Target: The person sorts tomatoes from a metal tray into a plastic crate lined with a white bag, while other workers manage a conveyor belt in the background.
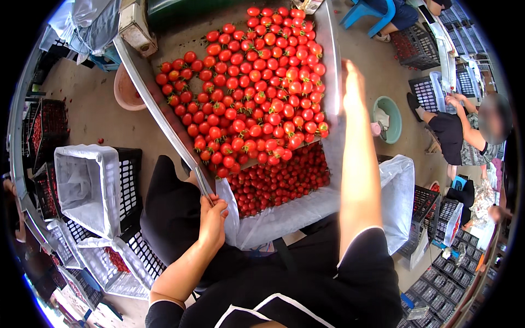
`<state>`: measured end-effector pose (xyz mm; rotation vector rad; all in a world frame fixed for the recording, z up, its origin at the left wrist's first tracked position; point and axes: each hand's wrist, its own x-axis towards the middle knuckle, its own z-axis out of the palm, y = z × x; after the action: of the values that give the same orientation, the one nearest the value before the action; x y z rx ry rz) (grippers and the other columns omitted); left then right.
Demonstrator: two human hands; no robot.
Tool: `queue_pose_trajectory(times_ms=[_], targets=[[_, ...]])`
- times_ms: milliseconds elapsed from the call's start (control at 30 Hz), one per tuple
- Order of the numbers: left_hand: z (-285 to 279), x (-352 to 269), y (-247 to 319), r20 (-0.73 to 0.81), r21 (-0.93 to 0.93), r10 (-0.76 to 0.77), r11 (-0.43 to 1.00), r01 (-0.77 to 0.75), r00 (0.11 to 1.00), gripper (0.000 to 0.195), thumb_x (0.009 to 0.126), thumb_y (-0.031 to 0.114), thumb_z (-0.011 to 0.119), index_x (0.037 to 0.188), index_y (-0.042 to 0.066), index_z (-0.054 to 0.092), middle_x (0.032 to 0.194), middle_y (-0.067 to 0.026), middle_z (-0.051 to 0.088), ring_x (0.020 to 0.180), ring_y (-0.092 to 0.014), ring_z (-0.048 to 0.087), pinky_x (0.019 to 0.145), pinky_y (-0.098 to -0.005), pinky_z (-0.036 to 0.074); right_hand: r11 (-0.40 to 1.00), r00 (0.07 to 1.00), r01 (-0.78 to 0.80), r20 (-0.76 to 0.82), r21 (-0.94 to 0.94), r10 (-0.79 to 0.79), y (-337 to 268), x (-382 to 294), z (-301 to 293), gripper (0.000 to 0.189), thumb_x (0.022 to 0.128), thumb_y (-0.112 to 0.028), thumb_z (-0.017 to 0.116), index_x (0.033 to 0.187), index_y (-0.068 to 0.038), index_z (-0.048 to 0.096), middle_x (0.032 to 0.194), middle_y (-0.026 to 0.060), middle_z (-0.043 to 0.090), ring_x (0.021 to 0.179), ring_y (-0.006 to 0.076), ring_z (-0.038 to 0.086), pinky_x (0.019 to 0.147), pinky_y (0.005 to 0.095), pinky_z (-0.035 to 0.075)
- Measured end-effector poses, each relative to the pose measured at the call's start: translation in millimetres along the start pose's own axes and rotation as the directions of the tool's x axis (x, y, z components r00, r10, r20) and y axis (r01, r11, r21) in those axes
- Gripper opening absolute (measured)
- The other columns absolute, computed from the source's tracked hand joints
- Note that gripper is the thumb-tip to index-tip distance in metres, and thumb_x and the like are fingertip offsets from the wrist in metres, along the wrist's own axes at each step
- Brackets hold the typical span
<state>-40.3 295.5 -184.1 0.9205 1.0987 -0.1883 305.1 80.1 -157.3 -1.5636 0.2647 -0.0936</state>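
Observation:
Cherry tomatoes (pixel 254 90), many with green calyxes, spread over a sloping metal-sided chute (pixel 331 61) in front of me. Below the chute's lower lip, more cherry tomatoes (pixel 283 180) fill a container with a white plastic liner (pixel 287 215) by my lap. My left hand (pixel 213 221) grips the lower end of the chute's left metal rim (pixel 160 117). Stretched forward, my right hand (pixel 353 88) lies along the outside of the chute's right wall. It is blurred, and whether it presses on the wall is unclear.
Lined crates (pixel 88 156) stand at my left, another white liner (pixel 396 205) at my right. A pink basin (pixel 128 90) and a green basin (pixel 396 121) rest on the floor. One person (pixel 463 127) sits working at right. Near a blue plastic chair (pixel 365 14) is a tomato crate (pixel 414 47).

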Motion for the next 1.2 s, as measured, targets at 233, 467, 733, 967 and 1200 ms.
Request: queue_pose_trajectory(times_ms=[233,467,733,967,1200], targets=[[3.3,-1.8,-0.7,-0.022,0.047,0.017,0.999,-0.016,1.000,0.027,0.074,0.006,0.052,0.096,0.012,0.040,0.086,0.0002,0.042,0.078,-0.011,0.042,0.070,-0.0273,0.035,0.262,0.463,0.884,0.647,-0.387,-0.606,0.8,-80.5,48.5,0.033,0.078,-0.016,0.059,0.110,-0.010,0.057,0.114,0.0193,0.053,0.109,0.0332,0.048,0.093,0.0425,0.037],[-7.6,-0.8,-1.9,0.027,0.021,0.007,1.000,-0.008,1.000,0.026,0.075,0.009,0.053,0.098,0.011,0.040,0.087,-0.0009,0.044,0.080,-0.011,0.043,0.071,-0.0274,0.036,0.153,0.565,0.818,0.724,-0.555,-0.396,43.3,-127.1,23.6,0.047,0.075,-0.023,0.064,0.119,-0.014,0.052,0.119,0.0169,0.047,0.107,0.0326,0.046,0.094,0.0487,0.030],[-0.2,2.4,-5.6,0.022,0.006,0.023,1.000,-0.023,0.999,0.027,0.074,0.007,0.052,0.098,0.010,0.041,0.090,-0.0025,0.044,0.080,-0.013,0.042,0.071,-0.0275,0.035,0.308,0.439,0.894,0.780,-0.327,-0.446,31.0,-204.1,100.4,0.042,0.074,-0.020,0.063,0.115,-0.013,0.054,0.127,0.0156,0.042,0.117,0.0383,0.037,0.096,0.0506,0.031],[-0.5,0.6,-4.0,0.021,0.009,0.020,1.000,-0.020,1.000,0.027,0.074,0.007,0.052,0.098,0.011,0.041,0.091,-0.0024,0.044,0.081,-0.013,0.042,0.072,-0.0287,0.034,0.316,0.456,0.869,0.864,-0.381,-0.212,42.9,-237.4,56.7,0.038,0.078,-0.025,0.060,0.114,-0.015,0.055,0.131,0.0138,0.038,0.121,0.0386,0.032,0.098,0.0534,0.026],[-4.8,-0.7,-5.3,0.054,0.006,0.017,1.000,-0.017,0.998,0.026,0.075,0.007,0.052,0.098,0.012,0.041,0.096,-0.0016,0.042,0.084,-0.012,0.041,0.074,-0.0299,0.034,0.193,0.600,0.791,0.676,-0.580,-0.428,23.4,-135.2,10.2,0.043,0.080,-0.023,0.058,0.120,-0.010,0.050,0.129,0.0172,0.041,0.120,0.0371,0.035,0.096,0.0464,0.032]])
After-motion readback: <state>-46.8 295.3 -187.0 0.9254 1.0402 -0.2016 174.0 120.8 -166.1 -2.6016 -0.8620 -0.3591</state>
